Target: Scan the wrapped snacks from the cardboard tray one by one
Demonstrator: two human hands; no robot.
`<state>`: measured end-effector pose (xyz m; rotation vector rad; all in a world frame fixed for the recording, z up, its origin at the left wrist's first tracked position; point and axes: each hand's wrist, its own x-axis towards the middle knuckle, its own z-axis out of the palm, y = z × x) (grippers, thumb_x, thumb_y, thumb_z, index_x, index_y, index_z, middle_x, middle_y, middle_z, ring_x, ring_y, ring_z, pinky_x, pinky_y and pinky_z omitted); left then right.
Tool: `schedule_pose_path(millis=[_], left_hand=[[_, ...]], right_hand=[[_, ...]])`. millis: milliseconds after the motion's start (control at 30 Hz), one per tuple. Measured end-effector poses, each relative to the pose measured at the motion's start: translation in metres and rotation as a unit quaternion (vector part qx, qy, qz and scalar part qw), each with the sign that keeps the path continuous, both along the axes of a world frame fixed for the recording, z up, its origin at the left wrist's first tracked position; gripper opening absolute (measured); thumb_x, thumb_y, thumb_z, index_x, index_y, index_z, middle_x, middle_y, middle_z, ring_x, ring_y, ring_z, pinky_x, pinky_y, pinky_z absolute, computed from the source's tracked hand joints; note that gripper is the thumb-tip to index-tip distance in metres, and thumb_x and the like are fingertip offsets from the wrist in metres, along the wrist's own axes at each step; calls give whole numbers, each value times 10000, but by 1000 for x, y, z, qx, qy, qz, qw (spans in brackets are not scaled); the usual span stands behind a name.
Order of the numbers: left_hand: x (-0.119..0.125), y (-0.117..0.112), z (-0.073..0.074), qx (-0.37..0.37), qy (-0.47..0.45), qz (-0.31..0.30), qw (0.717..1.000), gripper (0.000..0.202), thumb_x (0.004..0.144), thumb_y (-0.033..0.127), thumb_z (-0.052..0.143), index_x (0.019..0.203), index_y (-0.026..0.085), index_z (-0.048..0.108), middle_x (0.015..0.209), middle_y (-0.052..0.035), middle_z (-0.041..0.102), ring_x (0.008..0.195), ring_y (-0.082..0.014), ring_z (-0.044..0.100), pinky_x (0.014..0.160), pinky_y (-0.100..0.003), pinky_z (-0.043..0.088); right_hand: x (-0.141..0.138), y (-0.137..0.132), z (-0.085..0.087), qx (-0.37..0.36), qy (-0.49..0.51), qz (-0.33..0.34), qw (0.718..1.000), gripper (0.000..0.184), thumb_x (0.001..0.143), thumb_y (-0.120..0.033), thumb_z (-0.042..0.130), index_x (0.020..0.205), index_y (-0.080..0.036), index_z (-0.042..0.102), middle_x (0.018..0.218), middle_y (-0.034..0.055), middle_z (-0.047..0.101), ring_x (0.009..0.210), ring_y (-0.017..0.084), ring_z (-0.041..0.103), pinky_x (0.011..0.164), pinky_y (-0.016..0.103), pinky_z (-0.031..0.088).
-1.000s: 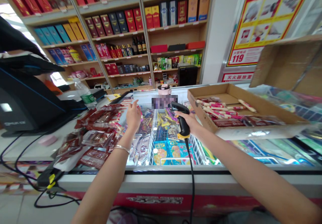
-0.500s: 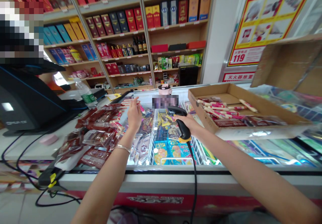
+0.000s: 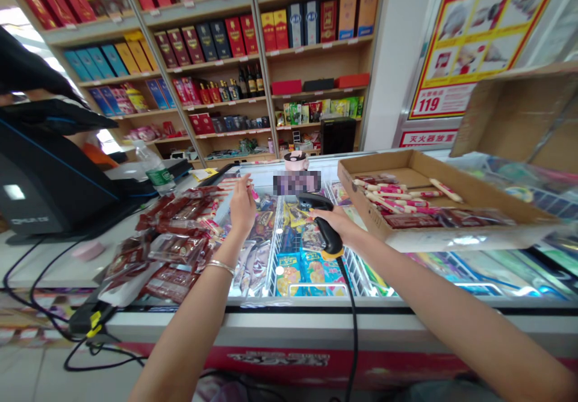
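My right hand (image 3: 334,222) is wrapped round the grip of a black barcode scanner (image 3: 329,236), whose head points left over the glass-topped freezer. From its base a black cable runs down past the freezer's front edge. My left hand (image 3: 242,204) is closed, back of the hand toward me, with a bangle on the wrist. A pink-ended wrapped sausage stick (image 3: 255,195) shows at its right side; most of it is hidden by the fingers. Left of this hand lies a pile of brown-wrapped packets (image 3: 176,248) with several pink-and-white sausage sticks among them.
An open cardboard box (image 3: 361,200) with sausage sticks and brown packets stands on the freezer (image 3: 266,301) at right. At left are a black checkout terminal (image 3: 45,179), a water bottle (image 3: 156,170) and loose cables. A pink-and-black round object (image 3: 295,160) sits at the back.
The scanner head has shifted slightly left and down, and its cable has swung a little right. My left hand stays nearly in place, turned slightly.
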<state>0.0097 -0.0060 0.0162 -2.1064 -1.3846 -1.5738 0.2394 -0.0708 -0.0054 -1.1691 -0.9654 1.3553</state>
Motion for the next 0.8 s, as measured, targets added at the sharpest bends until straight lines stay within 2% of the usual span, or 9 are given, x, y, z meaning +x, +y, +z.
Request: schedule_pose_path(millis=[433, 633, 800], left_hand=[[0, 0, 0, 3, 7, 12, 1000, 384, 894, 150, 318, 1243, 176, 475, 1110, -118, 590, 1012, -193, 560, 901, -353, 451], [0, 1, -1, -3, -7, -3, 1000, 400, 893, 156, 304, 1256, 200, 468, 1122, -113, 585, 1006, -194, 576, 911, -374, 449], [1, 0, -1, -8, -15, -5, 1000, 427, 886, 150, 298, 1281, 223, 439, 1133, -102, 573, 976, -180, 589, 923, -376, 441]], right_hand=[[2, 4, -4, -7, -16, 2, 1000, 267, 686, -160, 661, 942, -96, 620, 739, 104, 686, 506, 138, 617, 429, 206, 491], [2, 3, -4, 0, -12, -4, 1000, 265, 689, -175, 670, 940, -101, 626, 781, 99, 687, 538, 138, 629, 464, 219, 513], [3, 3, -4, -3, -6, -5, 1000, 254, 686, -179, 685, 921, -100, 627, 711, 76, 672, 477, 118, 593, 436, 208, 496]])
